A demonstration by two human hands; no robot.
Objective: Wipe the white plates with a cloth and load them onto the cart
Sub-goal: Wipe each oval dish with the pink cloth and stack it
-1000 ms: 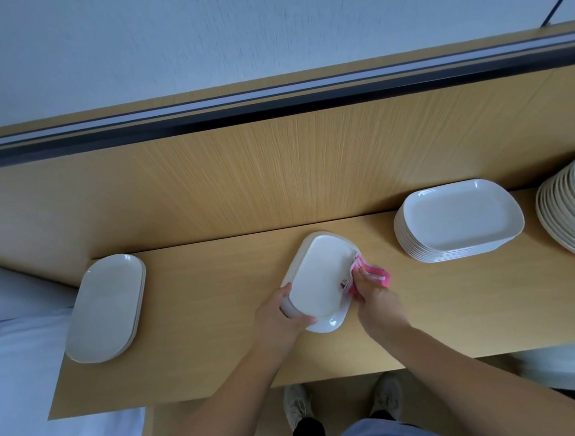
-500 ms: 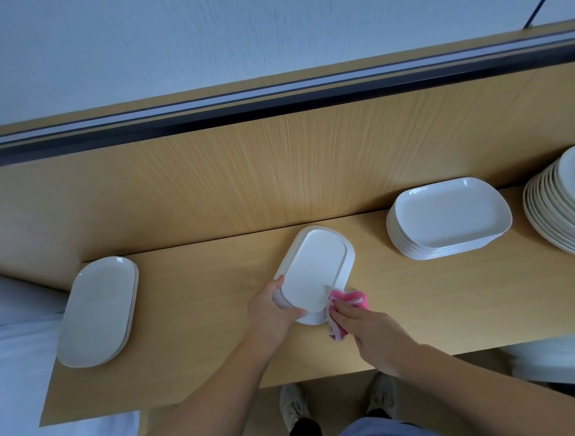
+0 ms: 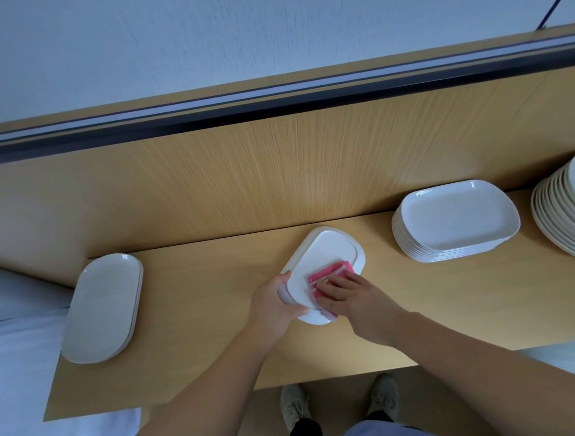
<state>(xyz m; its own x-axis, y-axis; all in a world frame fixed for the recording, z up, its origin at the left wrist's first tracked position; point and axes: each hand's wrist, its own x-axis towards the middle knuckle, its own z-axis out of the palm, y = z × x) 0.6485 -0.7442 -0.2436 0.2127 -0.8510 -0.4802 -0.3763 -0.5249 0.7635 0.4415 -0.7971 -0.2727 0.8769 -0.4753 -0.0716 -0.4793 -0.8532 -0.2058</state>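
A white oblong plate [image 3: 329,249] lies slantwise on the wooden shelf [image 3: 203,305] in the middle of the head view. My left hand [image 3: 274,304] grips its near left rim, thumb on top. My right hand [image 3: 351,296] presses a pink cloth [image 3: 332,271] flat against the plate's near half with outstretched fingers. Part of the cloth is hidden under that hand. To the left lies a small stack of white oval plates [image 3: 103,307].
A stack of several white rectangular plates [image 3: 456,221] stands to the right, with a taller stack of round plates [image 3: 571,211] at the right edge. A wooden back panel [image 3: 242,180] rises behind the shelf. A white surface [image 3: 14,376] adjoins on the left.
My right hand has slid the pink cloth from the plate's near edge up onto its surface. The left hand keeps its grip on the rim.
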